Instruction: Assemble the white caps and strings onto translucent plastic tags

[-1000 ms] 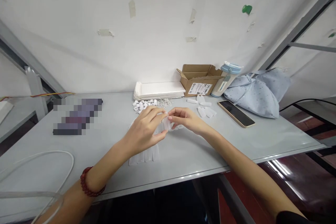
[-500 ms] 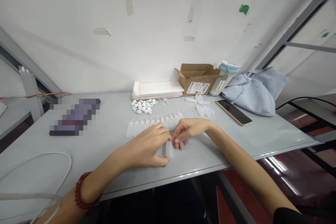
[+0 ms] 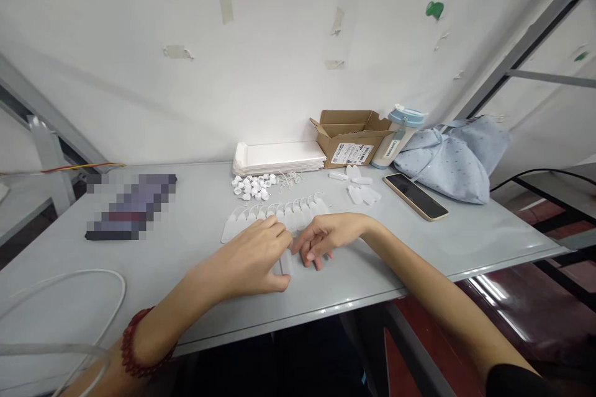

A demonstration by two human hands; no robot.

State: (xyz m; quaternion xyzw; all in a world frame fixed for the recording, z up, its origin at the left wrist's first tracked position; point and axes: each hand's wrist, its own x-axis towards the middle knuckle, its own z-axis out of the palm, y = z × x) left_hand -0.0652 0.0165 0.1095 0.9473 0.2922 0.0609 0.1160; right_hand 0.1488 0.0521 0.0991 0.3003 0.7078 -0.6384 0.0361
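Observation:
My left hand (image 3: 256,254) is low over the table, its thumb and fingers closed around a small translucent white flat bottle (image 3: 285,264). Close by on the right, my right hand (image 3: 329,237) reaches its index finger toward the bottle's top end. The other right fingers curl in near the thumb; whether something small is between them is hidden. Just behind both hands lies a row of similar translucent bottles (image 3: 288,218), side by side, with thin white loops at their tops. Farther back are a pile of small white caps (image 3: 254,186) and some thin white loops (image 3: 291,180).
Behind the caps is a stack of white boards or envelopes (image 3: 284,155). An open cardboard box (image 3: 351,139), a tumbler (image 3: 395,136) and a blue cloth bag (image 3: 447,161) line the back right. Several loose bottles (image 3: 363,193) lie near a phone (image 3: 414,196). A white cable (image 3: 121,291) curves at left.
Both hands have shifted slightly left, with the bottle still in my left hand. My right index finger is more stretched out toward it.

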